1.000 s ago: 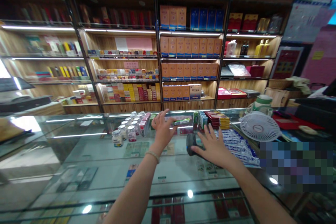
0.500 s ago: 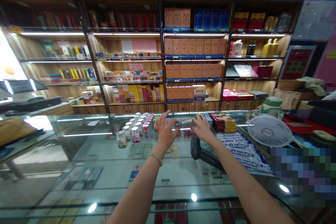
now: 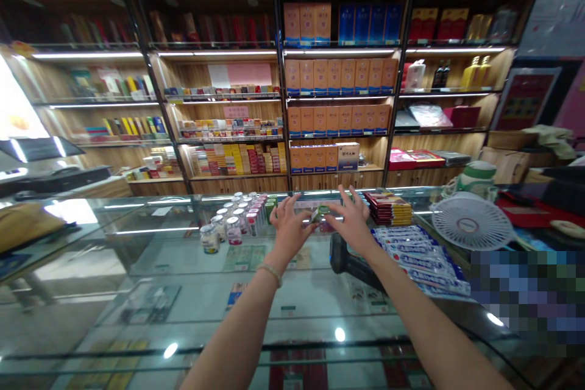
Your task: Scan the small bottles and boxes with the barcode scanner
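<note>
A small green-and-white pack [image 3: 321, 211] is held above the glass counter between my two hands, its print too small to read. My left hand [image 3: 289, 228] pinches its left side with thumb and finger, the other fingers raised. On the other side my right hand [image 3: 354, 222] grips it the same way. A black barcode scanner [image 3: 340, 256] lies on the counter under my right wrist. Left of my left hand stand several small lidded jars [image 3: 234, 233], with green packs [image 3: 271, 207] behind them.
Blue-and-white wrapped sticks [image 3: 418, 256] and stacked red-and-yellow packets [image 3: 388, 207] lie right of my right arm. Farther right are a white fan [image 3: 470, 222] and a green-and-white jug [image 3: 478, 177]. The glass counter [image 3: 196, 292] spans the front; lit shelves with orange boxes [image 3: 340, 76] stand behind.
The pack has turned in my fingers, from a long side with a barcode-like label to a shorter green end. My hands are slightly closer together.
</note>
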A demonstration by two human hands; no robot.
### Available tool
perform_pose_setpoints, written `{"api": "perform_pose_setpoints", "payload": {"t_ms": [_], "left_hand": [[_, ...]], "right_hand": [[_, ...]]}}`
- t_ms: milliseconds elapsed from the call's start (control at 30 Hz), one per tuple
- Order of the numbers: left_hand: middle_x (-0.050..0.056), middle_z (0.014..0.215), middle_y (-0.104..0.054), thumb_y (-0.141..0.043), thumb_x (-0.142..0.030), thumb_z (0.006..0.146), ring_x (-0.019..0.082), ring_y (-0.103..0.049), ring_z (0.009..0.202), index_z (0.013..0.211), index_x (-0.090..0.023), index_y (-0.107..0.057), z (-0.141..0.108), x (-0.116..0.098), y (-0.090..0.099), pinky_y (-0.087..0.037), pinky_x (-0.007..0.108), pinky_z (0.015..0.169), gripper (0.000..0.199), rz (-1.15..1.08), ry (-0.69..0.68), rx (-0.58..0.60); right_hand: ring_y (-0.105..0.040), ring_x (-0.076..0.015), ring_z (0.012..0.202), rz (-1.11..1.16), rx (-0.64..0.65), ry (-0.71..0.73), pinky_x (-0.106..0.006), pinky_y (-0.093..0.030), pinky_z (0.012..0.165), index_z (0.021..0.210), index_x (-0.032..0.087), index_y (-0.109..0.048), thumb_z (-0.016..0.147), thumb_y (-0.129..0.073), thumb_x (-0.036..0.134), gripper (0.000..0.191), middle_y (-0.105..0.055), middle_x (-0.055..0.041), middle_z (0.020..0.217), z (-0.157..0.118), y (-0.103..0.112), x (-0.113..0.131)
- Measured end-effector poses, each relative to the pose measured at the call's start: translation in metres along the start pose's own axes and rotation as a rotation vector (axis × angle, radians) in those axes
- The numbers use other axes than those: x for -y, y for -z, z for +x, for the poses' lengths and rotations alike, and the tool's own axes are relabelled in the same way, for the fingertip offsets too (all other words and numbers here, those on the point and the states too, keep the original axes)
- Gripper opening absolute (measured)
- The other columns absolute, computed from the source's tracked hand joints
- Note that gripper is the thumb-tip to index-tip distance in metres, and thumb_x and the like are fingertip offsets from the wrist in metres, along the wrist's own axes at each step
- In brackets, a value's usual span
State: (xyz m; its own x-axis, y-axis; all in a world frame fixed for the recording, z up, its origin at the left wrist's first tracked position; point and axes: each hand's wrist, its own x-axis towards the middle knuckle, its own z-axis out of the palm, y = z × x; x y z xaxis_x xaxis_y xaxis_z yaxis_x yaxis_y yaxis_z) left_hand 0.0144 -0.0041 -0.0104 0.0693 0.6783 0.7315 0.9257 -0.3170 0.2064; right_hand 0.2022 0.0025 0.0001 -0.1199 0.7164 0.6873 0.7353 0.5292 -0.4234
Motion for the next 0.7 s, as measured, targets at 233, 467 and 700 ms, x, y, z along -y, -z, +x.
{"api": "perform_pose_setpoints", "payload": {"t_ms": [233, 467, 700], "left_hand": [[0.005, 0.155, -0.043, -0.08, -0.041, 0.076, 0.036, -0.031, 0.144, 0.096, -0.033, -0.076, 0.0, 0.001, -0.003, -0.016, 0.065, 0.117, 0.021, 0.01, -0.044, 0.026], [0.006, 0.155, -0.042, -0.072, -0.042, 0.084, 0.031, -0.032, 0.144, 0.108, -0.033, -0.075, 0.008, -0.003, 0.012, -0.023, 0.057, 0.119, 0.025, -0.084, -0.062, -0.078], [0.004, 0.152, -0.045, -0.07, -0.041, 0.086, 0.031, -0.032, 0.144, 0.097, -0.032, -0.077, 0.007, -0.009, 0.014, -0.023, 0.056, 0.119, 0.016, -0.098, -0.08, -0.093]], "right_hand": [[-0.017, -0.0319, 0.151, -0.042, -0.021, 0.009, -0.062, -0.015, 0.114, 0.106, 0.031, -0.076, 0.095, -0.054, 0.045, 0.028, -0.036, -0.0039, 0.161, 0.0, 0.001, -0.001], [-0.017, -0.0332, 0.151, -0.104, -0.011, 0.002, -0.062, -0.015, 0.113, 0.105, 0.031, -0.076, 0.096, -0.054, 0.046, 0.029, -0.037, -0.0048, 0.161, 0.0, 0.002, -0.003], [-0.016, -0.0323, 0.151, -0.144, 0.041, 0.026, -0.062, -0.013, 0.114, 0.106, 0.033, -0.076, 0.095, -0.056, 0.04, 0.024, -0.031, -0.0028, 0.164, -0.003, 0.0, -0.001]]}}
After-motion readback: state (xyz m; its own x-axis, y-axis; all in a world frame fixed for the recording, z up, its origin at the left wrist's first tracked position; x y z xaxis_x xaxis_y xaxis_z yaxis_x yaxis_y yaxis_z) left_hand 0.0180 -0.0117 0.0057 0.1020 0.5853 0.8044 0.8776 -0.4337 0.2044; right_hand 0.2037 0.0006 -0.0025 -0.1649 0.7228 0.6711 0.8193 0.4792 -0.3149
